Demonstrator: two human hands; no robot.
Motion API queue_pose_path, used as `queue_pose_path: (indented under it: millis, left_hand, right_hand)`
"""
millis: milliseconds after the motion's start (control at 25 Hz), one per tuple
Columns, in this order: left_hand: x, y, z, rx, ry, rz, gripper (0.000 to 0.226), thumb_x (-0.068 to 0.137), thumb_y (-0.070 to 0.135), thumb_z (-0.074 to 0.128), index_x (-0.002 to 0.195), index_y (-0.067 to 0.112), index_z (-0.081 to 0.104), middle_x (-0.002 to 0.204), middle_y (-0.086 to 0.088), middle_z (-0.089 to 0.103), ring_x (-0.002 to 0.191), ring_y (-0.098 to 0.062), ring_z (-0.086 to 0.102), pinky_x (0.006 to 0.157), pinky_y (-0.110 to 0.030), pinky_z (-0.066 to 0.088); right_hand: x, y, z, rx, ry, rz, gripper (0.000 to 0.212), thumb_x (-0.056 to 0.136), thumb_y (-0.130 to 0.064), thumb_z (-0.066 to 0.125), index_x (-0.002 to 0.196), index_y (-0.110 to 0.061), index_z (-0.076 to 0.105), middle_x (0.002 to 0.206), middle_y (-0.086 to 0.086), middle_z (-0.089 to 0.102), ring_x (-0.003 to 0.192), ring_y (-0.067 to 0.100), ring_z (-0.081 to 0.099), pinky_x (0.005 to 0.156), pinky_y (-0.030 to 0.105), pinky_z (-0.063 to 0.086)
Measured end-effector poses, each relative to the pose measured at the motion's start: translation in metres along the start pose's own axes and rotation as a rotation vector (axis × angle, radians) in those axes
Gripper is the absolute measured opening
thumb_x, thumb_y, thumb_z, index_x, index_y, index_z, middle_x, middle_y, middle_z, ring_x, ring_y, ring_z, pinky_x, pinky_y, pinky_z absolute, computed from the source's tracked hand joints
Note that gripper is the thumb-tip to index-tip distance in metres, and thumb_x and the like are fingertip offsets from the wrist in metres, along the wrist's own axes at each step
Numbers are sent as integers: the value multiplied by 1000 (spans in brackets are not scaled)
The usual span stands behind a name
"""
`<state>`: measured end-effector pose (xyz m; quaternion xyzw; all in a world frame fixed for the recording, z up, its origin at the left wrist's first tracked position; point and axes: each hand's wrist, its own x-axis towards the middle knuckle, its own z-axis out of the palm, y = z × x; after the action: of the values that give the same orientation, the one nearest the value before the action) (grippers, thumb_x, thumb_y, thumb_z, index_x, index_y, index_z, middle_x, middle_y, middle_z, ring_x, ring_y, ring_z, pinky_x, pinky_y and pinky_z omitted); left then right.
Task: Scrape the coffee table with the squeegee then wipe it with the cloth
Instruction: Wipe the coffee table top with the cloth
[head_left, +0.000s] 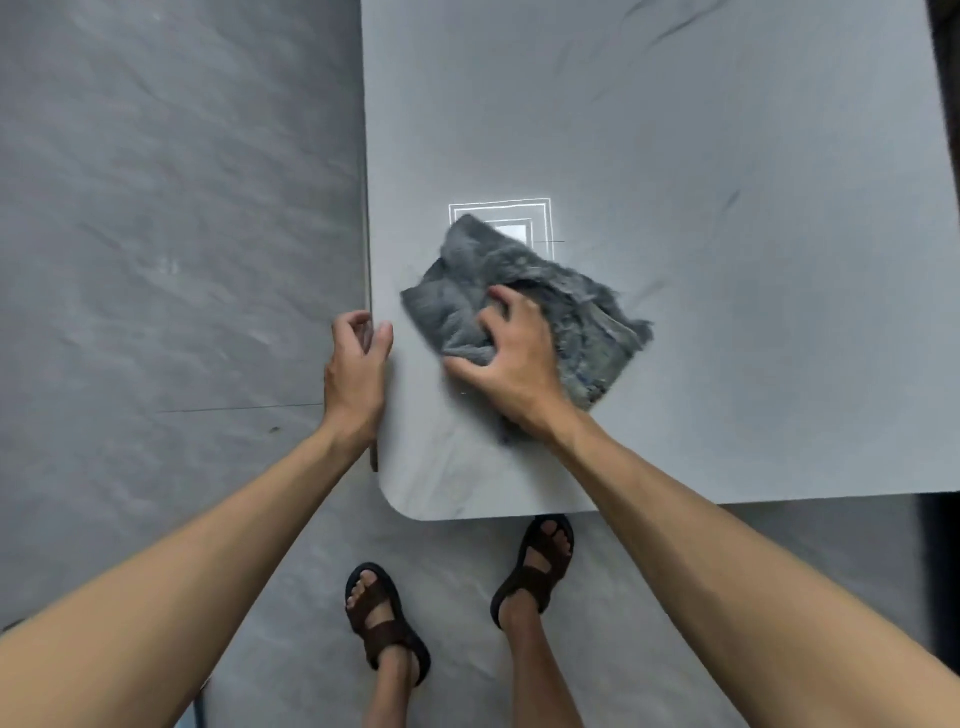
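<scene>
Left hand sits at the left edge of the coffee table, seen from above by a camera on the person's head. Its fingers are loosely curled and partly open, with the fingertips at the table's rim; whether they press on the edge or only hover beside it cannot be told. It has hold of nothing.

Moving right, the pale grey tabletop fills the upper right of the view, with a rounded near-left corner. A bright square reflection of nested outlines shines on the surface, partly covered by the cloth.

Further right, the cloth, a crumpled grey rag with frayed edges, lies on the table near its left edge and close to the near corner. The right hand rests on top of the cloth's near-left part, fingers spread and bent, pressing down on it and bunching the fabric beneath the fingertips.

Below the table edge, two feet in dark brown strapped sandals stand on a grey stone-patterned floor.
</scene>
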<state>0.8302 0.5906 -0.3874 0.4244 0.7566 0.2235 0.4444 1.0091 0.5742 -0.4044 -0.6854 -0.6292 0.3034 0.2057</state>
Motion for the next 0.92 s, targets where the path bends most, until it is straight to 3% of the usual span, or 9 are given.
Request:
queue_pose_path:
  millis: [120, 240, 320, 400, 480, 600, 760, 920]
  left_hand:
    - [0, -8, -11, -81, -14, -39, 40, 95, 35, 51, 129, 13, 47, 129, -4, 58, 122, -20, 55, 101, -28, 40]
    - [-8, -19, -18, 41, -47, -52, 42, 94, 41, 50, 129, 16, 47, 130, -5, 60, 121, -21, 56, 98, -31, 42]
    - [-17, -25, -18, 140, -55, -62, 43, 94, 43, 48, 127, 15, 47, 124, -10, 62, 115, -29, 57, 89, -34, 42]
    - [-29, -29, -15, 266, -49, -40, 44, 95, 43, 47, 127, 13, 45, 125, -14, 60, 114, -33, 55, 84, -34, 38]
    - [-42, -29, -11, 341, -24, 26, 44, 95, 41, 46, 128, 12, 43, 132, -14, 55, 119, -33, 52, 90, -36, 38]
    - [-55, -24, -2, 447, -41, 189, 46, 96, 42, 44, 133, 16, 37, 152, -11, 35, 137, -29, 38, 109, -40, 33]
    - [-67, -12, 31, 577, -202, 359, 55, 98, 42, 42, 144, 16, 30, 161, -6, 16, 149, -20, 13, 121, -37, 14]
    - [-75, -1, 70, 688, -325, 438, 55, 98, 43, 40, 144, 16, 26, 160, -8, 13, 150, -23, 7, 123, -40, 10]
  right_hand:
    - [-4, -30, 31, -114, -88, -131, 48, 73, -71, 59, 70, -24, 65, 129, 3, 51, 122, 23, 39, 104, 40, 28]
    - [-20, -34, 38, -238, -129, -319, 41, 73, -63, 62, 69, -23, 69, 117, 2, 58, 112, 24, 47, 97, 45, 34]
    - [-37, -31, 40, -263, -180, -473, 36, 68, -55, 65, 82, -22, 69, 110, 3, 60, 105, 25, 51, 91, 44, 38]
    - [-51, -25, 40, -311, -248, -544, 57, 63, -55, 61, 110, -22, 60, 110, 3, 57, 101, 24, 50, 89, 42, 38]
    - [-53, -15, 33, -374, -298, -555, 81, 62, -60, 56, 132, -20, 46, 113, 5, 52, 99, 23, 47, 88, 40, 39]
    - [-52, 15, 1, -439, -382, -583, 83, 67, -65, 53, 135, -17, 46, 115, 8, 49, 97, 22, 44, 84, 38, 41]
    - [-69, 98, -73, -475, -300, -473, 71, 73, -62, 57, 135, -27, 53, 122, 8, 46, 110, 23, 42, 95, 40, 35]
    - [-96, 185, -150, -503, -40, -129, 62, 68, -55, 62, 125, -32, 64, 131, 17, 42, 123, 38, 38, 104, 52, 30]
